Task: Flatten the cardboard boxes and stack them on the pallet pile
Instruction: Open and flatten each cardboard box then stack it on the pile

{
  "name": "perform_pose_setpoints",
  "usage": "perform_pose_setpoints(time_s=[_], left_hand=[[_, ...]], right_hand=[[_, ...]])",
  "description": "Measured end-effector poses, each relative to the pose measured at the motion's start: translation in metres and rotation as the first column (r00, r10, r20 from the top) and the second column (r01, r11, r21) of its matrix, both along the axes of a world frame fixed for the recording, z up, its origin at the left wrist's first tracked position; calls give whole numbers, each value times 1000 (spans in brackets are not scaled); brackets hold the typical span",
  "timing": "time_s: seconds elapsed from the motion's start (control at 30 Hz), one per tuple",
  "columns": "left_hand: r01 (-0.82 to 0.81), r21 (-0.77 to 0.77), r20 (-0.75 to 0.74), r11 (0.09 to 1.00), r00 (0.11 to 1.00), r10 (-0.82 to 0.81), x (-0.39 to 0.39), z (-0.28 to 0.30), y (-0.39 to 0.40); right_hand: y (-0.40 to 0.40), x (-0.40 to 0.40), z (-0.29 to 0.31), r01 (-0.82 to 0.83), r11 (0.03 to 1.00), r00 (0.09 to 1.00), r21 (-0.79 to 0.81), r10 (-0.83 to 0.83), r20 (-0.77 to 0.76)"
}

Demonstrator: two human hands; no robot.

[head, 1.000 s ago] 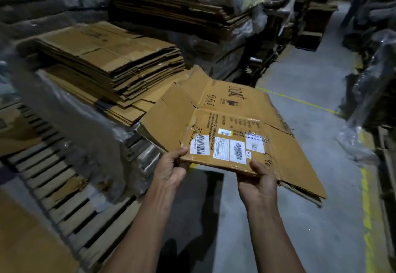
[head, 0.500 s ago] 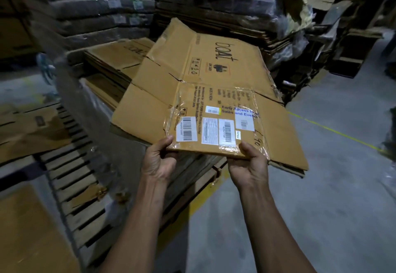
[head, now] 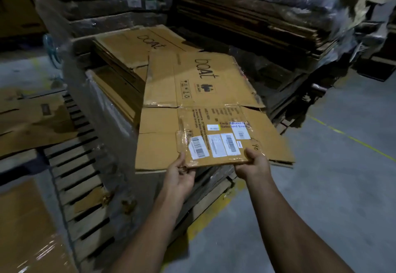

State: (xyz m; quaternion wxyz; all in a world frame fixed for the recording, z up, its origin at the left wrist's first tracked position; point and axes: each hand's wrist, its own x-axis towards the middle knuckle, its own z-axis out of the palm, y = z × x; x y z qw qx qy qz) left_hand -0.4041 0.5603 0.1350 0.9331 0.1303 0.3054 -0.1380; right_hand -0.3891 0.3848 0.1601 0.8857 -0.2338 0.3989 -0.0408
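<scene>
A flattened brown cardboard box (head: 199,92), printed "boat" and carrying white barcode labels, lies tilted over the pile of flat cartons (head: 128,52) on the pallet. My left hand (head: 181,174) grips its near flap at the left corner. My right hand (head: 254,163) grips the same flap at the right corner. The box's far end reaches over the pile's top carton, and its near end hangs out past the pile's edge.
Empty wooden pallets (head: 79,178) with loose flat cardboard (head: 32,120) sit at left. Tall wrapped stacks (head: 107,0) rise behind the pile, and more stacked cardboard (head: 278,26) stands at right. Grey concrete floor (head: 342,165) with a yellow line (head: 351,137) lies to the right.
I have carried the flat box forward and lowered it over the pile. Both hands keep their hold on the near flap.
</scene>
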Motion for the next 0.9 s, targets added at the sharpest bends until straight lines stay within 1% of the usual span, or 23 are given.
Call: perform_pose_setpoints(time_s=[0.07, 0.17, 0.27, 0.33, 0.37, 0.4, 0.43, 0.47, 0.5, 0.53, 0.57, 0.6, 0.63, 0.67, 0.7, 0.73, 0.77, 0.8, 0.83, 0.87, 0.9], left_hand=[[119, 65, -33, 991, 993, -117, -5, -9, -1], [349, 217, -98, 912, 937, -335, -13, -13, -5], [502, 215, -126, 838, 865, -486, -14, 1, -10], [604, 245, -96, 758, 793, -601, -12, 19, -18], [624, 308, -71, 718, 768, -636, -10, 29, -23], [607, 409, -56, 681, 762, -645, -6, 36, -27], [538, 554, -48, 635, 782, -622, 2, 41, -31], [413, 722, -36, 554, 823, -566, 13, 44, -34], [252, 871, -19, 421, 875, -483, 27, 43, -35], [90, 965, 11, 245, 924, -383, 43, 40, -36], [-30, 998, 42, 48, 958, -284, 61, 33, -35], [-80, 989, 54, -126, 978, -202, 78, 25, -34], [-61, 968, 30, -242, 991, -129, 95, 14, -31], [1, 959, -20, -282, 998, -62, 108, 3, -29], [84, 967, -90, -243, 996, -13, 121, -7, -27], [142, 980, -142, -142, 990, 15, 132, -15, -29], [174, 985, -174, 3, 984, 22, 140, -22, -31], [171, 975, -174, 146, 985, 14, 146, -26, -35], [156, 951, -161, 266, 987, -3, 149, -28, -40], [134, 932, -140, 337, 990, -5, 152, -29, -46], [110, 924, -125, 367, 992, 16, 154, -30, -51]], right_hand=[[-6, 2, -13, 6, 1000, 1000, -2, -6, -18], [-16, 5, -17, -12, 999, 999, -37, 10, -41], [-37, 18, -18, 21, 999, 998, -47, -23, -53], [-54, 25, -20, 37, 997, 999, -63, -39, -32], [-65, 29, -26, 33, 993, 999, -112, -34, -4], [-74, 33, -29, 10, 985, 1000, -175, -7, 22], [-83, 37, -32, -18, 975, 1000, -223, 23, 20], [-91, 40, -35, -26, 978, 1000, -206, 25, -8], [-101, 44, -42, -32, 978, 999, -206, 23, -49], [-111, 49, -48, -33, 984, 997, -178, 21, -71], [-122, 52, -54, -40, 983, 996, -179, 25, -84], [-133, 57, -61, -47, 983, 994, -177, 29, -103], [-146, 59, -69, -49, 984, 994, -174, 31, -103], [-156, 63, -76, -41, 986, 995, -162, 26, -94], [-167, 67, -81, -41, 987, 995, -156, 27, -94], [-176, 69, -85, -50, 988, 995, -149, 37, -90], [-184, 71, -88, -65, 987, 994, -144, 52, -92], [-191, 72, -92, -77, 988, 995, -133, 67, -78], [-197, 73, -93, -88, 990, 995, -111, 82, -54], [-203, 72, -93, -115, 990, 993, -84, 115, -13], [-209, 72, -95, -144, 988, 989, -52, 146, 27]])
